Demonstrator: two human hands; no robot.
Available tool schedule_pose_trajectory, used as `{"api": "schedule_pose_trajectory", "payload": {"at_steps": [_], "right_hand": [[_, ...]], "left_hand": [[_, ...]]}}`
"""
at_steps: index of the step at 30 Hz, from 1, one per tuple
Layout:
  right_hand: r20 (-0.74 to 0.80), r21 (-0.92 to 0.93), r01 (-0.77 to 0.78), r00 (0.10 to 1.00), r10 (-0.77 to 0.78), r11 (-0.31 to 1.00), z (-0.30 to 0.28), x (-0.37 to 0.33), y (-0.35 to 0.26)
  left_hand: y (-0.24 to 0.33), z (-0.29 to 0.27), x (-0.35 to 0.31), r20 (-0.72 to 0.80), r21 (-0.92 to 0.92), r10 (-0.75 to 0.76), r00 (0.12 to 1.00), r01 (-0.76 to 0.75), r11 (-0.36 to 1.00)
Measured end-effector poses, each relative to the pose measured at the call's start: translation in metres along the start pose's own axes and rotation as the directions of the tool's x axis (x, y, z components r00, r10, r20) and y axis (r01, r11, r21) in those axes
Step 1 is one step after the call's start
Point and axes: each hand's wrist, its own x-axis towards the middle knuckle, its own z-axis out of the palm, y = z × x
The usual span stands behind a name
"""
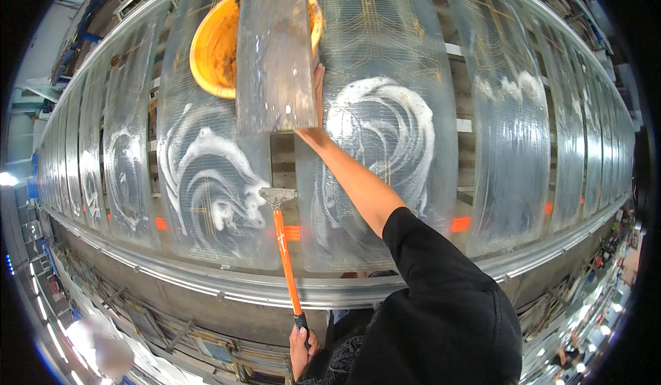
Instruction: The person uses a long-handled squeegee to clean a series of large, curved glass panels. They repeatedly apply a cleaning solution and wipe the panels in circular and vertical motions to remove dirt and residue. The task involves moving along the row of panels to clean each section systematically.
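Note:
My left hand [304,350] is closed round the black grip of a long-handled scraper [284,257] with an orange shaft. Its wide metal head rests by the gap between two glass-like panels. My right arm reaches far forward, and my right hand [318,102] grips the right edge of a worn grey wooden board [274,61]; part of that hand is hidden by it. Under or behind the board, a yellow basin [213,47] with dark stains shows on both sides. White foam lies in swirls on the left panel [237,244] and the right panel [330,244].
More clear panels stretch in a row to both sides, several with foam on them. A metal rail [241,287] runs along the near edge. Orange strips [461,224] show in the gaps. Racks of long pieces [186,340] stand below the rail.

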Motion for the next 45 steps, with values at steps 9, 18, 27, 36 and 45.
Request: {"api": "schedule_pose_trajectory", "payload": {"at_steps": [9,18,27,36,45], "right_hand": [[0.005,-0.011,-0.059,0.998,0.059,0.998,0.07,0.108,0.044],[0.4,-0.182,-0.264,0.86,0.317,0.947,0.027,0.168,0.038],[0.496,-0.066,-0.141,0.854,0.155,0.988,-0.258,-0.14,-0.069],[0.723,0.28,0.305,0.558,-0.409,0.91,-0.226,-0.382,-0.218],[0.611,0.303,0.344,0.646,-0.458,0.889,-0.188,-0.45,-0.263]], "left_hand": [[0.006,-0.003,0.003,-0.087,-0.115,0.002,0.996,-0.012,0.993],[0.011,-0.016,-0.004,0.005,0.14,-0.017,1.0,0.016,0.99],[0.005,-0.028,0.021,0.135,0.357,-0.043,0.99,-0.009,0.934],[-0.053,-0.153,-0.029,0.129,0.41,0.024,0.991,-0.075,0.909],[-0.055,-0.218,-0.061,0.077,0.403,-0.001,0.997,-0.03,0.915]]}}
